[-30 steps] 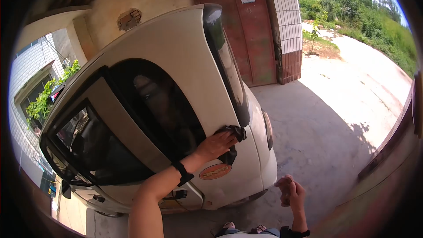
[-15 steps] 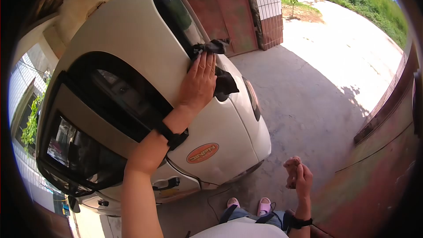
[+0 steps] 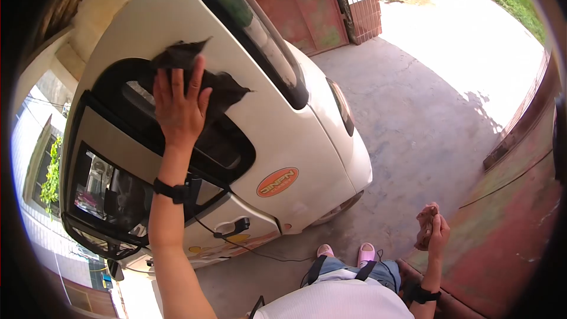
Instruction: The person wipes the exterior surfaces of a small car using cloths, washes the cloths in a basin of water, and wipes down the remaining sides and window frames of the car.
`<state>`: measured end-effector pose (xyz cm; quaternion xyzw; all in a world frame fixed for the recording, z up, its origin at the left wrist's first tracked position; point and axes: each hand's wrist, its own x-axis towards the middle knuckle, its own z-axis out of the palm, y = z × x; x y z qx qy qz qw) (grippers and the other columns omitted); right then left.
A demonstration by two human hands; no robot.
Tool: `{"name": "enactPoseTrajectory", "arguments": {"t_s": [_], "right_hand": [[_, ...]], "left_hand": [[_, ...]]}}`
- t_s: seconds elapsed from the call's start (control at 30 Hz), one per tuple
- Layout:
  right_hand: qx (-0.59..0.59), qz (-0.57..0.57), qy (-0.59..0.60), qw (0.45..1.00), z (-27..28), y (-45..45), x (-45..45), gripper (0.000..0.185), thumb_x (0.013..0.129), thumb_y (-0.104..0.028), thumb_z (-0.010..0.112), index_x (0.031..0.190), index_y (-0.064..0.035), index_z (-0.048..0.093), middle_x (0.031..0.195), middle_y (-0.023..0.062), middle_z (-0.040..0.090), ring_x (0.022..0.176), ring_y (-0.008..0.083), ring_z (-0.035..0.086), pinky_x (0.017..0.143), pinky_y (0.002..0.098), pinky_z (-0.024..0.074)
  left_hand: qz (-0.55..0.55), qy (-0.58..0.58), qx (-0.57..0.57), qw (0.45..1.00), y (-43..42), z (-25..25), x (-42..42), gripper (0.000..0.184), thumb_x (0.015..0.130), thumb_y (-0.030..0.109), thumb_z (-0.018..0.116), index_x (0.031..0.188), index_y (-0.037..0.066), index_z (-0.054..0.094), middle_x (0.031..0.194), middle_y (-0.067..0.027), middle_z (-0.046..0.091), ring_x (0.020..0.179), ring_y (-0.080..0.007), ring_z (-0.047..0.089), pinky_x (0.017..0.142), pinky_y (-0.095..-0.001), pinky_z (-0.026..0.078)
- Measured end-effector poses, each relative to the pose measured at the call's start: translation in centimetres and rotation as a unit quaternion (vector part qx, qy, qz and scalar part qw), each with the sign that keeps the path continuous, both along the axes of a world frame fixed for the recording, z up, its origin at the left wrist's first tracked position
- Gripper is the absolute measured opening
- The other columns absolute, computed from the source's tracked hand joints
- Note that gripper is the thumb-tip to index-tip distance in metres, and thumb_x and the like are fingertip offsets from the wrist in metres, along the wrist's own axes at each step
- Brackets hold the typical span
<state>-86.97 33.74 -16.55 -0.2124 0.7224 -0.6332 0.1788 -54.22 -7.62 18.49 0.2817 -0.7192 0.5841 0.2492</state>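
My left hand (image 3: 180, 106) lies with its fingers stretched out on a black cloth (image 3: 221, 91), pressing it against the car's side around the top of the rear side window (image 3: 230, 147). Two corners of the cloth stick out past the fingers onto the white car body (image 3: 271, 136). At the lower right, my right hand (image 3: 439, 233) is closed around a crumpled pinkish-brown cloth (image 3: 426, 224), held in the air away from the car.
An orange oval sticker (image 3: 277, 182) and a door handle (image 3: 233, 227) are on the car's side. A thin dark cable (image 3: 266, 255) hangs across the car's lower side. Red metal doors (image 3: 295, 6) stand behind the car, and a red-green panel (image 3: 502, 218) is at right.
My left hand has slid the black cloth from beside the rear windscreen leftward to the side window, and its fingers have spread. My right hand still holds its cloth, slightly farther right in view.
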Motion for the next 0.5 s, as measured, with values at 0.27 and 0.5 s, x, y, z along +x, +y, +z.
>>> {"name": "enactPoseTrajectory", "arguments": {"t_s": [0.27,0.5], "right_hand": [[0.037,0.133,-0.038,0.99,4.6,-9.0,2.4,0.029,0.1,-0.019,0.048,0.101,0.0029,0.067,0.081,0.0044,0.063,0.075,0.0112,0.058,0.069,0.0296,0.0471],[-0.009,0.224,0.04,0.974,3.2,-12.5,4.6,0.022,0.095,-0.016,0.054,0.097,0.001,0.069,0.089,0.0128,0.068,0.076,0.0215,0.065,0.073,0.0351,0.051]], "left_hand": [[-0.034,0.12,0.03,0.992,0.6,-3.0,-3.3,0.068,0.098,0.036,0.047,0.15,-0.001,0.022,0.152,-0.0328,0.019,0.135,-0.0553,0.026,0.108,-0.0584,0.03],[-0.093,-0.057,0.35,0.93,3.6,-24.2,1.2,0.039,0.091,0.042,0.058,0.118,0.015,0.063,0.112,-0.004,0.058,0.113,-0.0269,0.053,0.104,-0.0379,0.04]]}}
